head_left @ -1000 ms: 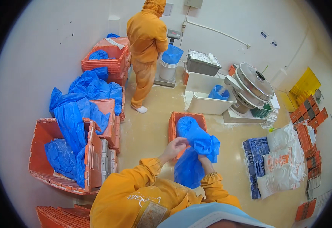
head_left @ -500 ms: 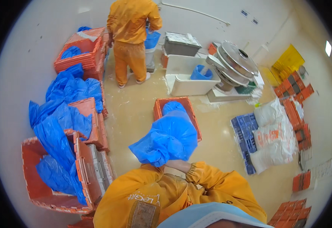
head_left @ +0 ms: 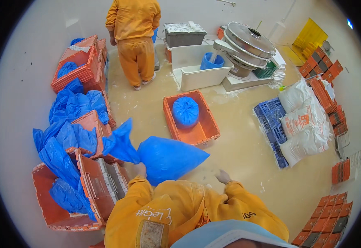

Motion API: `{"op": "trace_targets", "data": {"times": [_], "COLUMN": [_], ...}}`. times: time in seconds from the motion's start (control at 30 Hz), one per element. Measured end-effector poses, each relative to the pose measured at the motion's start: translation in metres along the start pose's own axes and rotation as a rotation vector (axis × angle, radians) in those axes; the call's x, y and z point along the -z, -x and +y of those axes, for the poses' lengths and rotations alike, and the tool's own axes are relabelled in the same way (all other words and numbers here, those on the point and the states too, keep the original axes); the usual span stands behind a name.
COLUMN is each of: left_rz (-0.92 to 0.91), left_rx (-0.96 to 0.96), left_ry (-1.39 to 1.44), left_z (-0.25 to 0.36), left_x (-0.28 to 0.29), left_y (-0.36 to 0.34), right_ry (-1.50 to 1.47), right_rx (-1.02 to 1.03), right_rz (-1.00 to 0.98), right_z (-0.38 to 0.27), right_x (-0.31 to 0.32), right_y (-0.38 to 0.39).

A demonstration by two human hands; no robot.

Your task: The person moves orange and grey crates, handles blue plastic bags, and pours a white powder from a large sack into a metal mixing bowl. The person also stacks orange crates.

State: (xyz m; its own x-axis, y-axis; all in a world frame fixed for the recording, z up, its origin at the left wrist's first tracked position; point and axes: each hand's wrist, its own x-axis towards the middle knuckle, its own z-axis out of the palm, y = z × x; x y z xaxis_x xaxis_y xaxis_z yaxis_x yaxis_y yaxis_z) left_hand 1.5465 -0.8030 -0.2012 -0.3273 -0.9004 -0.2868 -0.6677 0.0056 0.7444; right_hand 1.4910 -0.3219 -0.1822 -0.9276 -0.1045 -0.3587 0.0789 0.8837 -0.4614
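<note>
My left hand (head_left: 141, 169) is closed around the gathered neck of a blue plastic bag (head_left: 170, 159). The bag bulges out to the right of that hand, and its loose top flares up to the left. Apart from the bag, my right hand (head_left: 223, 177) is held low over the floor with nothing in it, fingers stretched out. Ahead of me an orange crate (head_left: 207, 131) stands on the floor, with a full blue bag (head_left: 185, 111), gathered at the top, sitting inside it.
Orange crates (head_left: 93, 182) and loose blue bags (head_left: 81, 105) line the left side. A co-worker in orange (head_left: 134, 45) stands at the back. A round metal sifter (head_left: 248, 45) stands beyond the crate; white sacks (head_left: 304, 124) lie by a blue pallet (head_left: 270, 124) at right.
The blue bag has moved away from over the crate, down and left, uncovering the bag inside. My right hand has come off it and moved right.
</note>
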Motion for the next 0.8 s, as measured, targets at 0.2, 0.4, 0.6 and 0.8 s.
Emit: {"op": "trace_targets", "data": {"times": [0.2,0.4,0.6,0.8], "left_rz": [-0.369,-0.107,-0.065,-0.389], "left_rx": [0.365,0.281,0.025,-0.266], "left_ry": [-0.130,-0.103,-0.174,-0.514], "left_z": [-0.041,-0.069,-0.012,0.097], "left_x": [0.029,0.021,-0.021,-0.084], "left_y": [-0.003,0.083,0.143,0.225], "right_ry": [0.116,0.221,-0.267,-0.247], "right_rx": [-0.486,-0.270,0.120,-0.123], "right_rz": [-0.268,-0.356,-0.210,-0.148], "right_z": [0.257,0.362,0.254,0.273], "right_x": [-0.009,-0.079,-0.009,0.038], "right_y": [0.083,0.090,0.054,0.028]}}
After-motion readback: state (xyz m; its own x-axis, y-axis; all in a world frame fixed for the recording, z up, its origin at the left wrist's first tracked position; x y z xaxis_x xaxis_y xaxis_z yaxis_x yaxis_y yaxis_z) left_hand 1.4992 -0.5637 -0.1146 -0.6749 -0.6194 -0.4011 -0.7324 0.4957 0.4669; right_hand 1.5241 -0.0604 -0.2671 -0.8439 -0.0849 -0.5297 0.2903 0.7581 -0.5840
